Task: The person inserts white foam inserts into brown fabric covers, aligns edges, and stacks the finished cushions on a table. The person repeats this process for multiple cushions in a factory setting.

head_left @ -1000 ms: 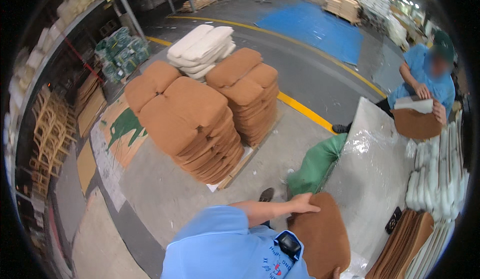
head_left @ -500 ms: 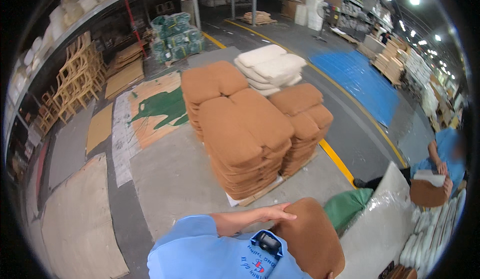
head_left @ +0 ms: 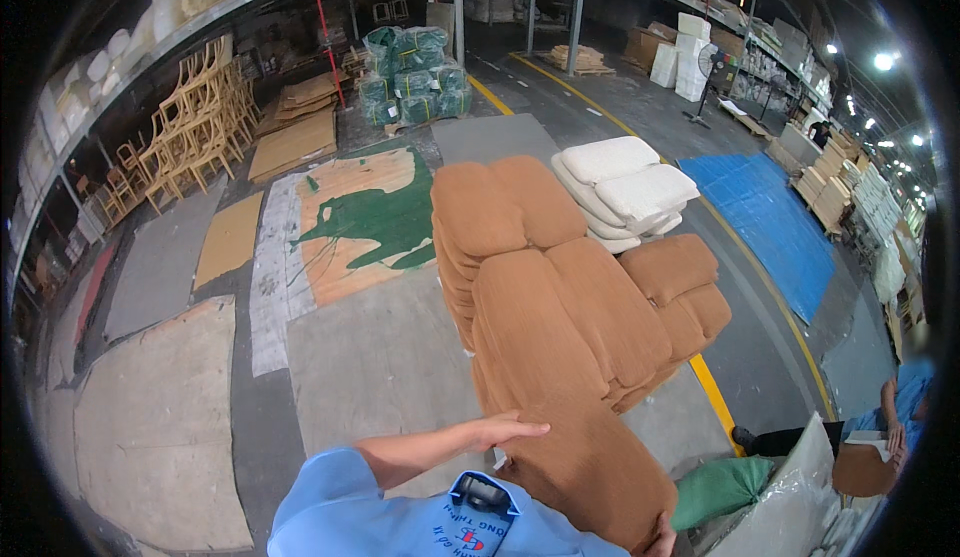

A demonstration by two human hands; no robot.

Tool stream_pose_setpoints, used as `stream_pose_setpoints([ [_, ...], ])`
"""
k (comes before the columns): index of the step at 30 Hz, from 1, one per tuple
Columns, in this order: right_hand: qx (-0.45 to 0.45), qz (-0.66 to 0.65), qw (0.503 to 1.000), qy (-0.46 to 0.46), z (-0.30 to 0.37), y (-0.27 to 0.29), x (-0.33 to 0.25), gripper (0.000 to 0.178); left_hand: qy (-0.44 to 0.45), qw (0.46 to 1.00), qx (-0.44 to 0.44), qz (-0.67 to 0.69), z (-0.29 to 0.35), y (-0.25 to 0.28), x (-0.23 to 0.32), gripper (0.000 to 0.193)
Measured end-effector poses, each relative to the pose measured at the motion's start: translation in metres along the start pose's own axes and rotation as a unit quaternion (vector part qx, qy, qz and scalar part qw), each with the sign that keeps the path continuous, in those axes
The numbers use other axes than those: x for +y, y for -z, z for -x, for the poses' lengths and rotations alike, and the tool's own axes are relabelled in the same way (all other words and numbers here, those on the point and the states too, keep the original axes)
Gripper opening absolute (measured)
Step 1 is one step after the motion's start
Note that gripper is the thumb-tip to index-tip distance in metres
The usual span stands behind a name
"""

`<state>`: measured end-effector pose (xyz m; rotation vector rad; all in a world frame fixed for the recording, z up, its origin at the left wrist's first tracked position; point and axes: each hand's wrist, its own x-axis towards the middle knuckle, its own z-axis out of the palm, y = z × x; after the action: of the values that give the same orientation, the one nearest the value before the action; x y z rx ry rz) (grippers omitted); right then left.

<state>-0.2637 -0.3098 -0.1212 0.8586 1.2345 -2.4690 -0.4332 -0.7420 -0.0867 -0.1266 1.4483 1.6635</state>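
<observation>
A flat brown cushion [head_left: 600,472] is in front of my body, held at two edges. My left hand [head_left: 512,428] grips its far left edge, fingers lying over the top. At its near right edge my right hand [head_left: 663,537] holds on, only partly showing. The cushion's far end overlaps the front of a tall stack of brown cushions [head_left: 565,307]; whether it touches them I cannot tell. A second brown stack [head_left: 675,272] stands just right of that one, with white cushions [head_left: 625,182] piled behind.
A green sack [head_left: 722,492] and clear plastic sheeting [head_left: 790,517] lie to my right. Beyond them a co-worker in blue [head_left: 912,397] holds a brown piece. Flat boards [head_left: 160,427] cover the floor at left; stacked wooden chair frames [head_left: 195,127] and green-wrapped bundles [head_left: 415,77] stand farther back.
My view has swung, and the stacks appear farther right and lower. The cushion in my hands has come up to the front of the near stack, both hands still on it.
</observation>
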Motion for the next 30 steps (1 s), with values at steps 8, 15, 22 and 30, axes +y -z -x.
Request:
stream_pose_setpoints([
  [8,-0.183,0.037,0.968,0.165,-0.154,-0.092,-0.137,0.057,-0.195,0.947,0.07,0.245,0.01,0.06,0.038,0.071],
  [15,-0.168,0.031,0.981,0.095,-0.245,-0.244,-0.124,0.055,-0.33,0.836,0.206,0.388,0.017,0.141,0.118,0.064],
  [22,0.039,0.624,0.691,0.361,-0.271,-0.335,0.003,0.048,-0.443,0.784,0.256,0.351,0.006,0.303,0.261,0.066],
  [30,0.168,0.635,0.661,0.362,-0.255,-0.371,0.021,0.035,-0.53,0.758,0.181,0.334,-0.011,0.436,0.383,0.058],
])
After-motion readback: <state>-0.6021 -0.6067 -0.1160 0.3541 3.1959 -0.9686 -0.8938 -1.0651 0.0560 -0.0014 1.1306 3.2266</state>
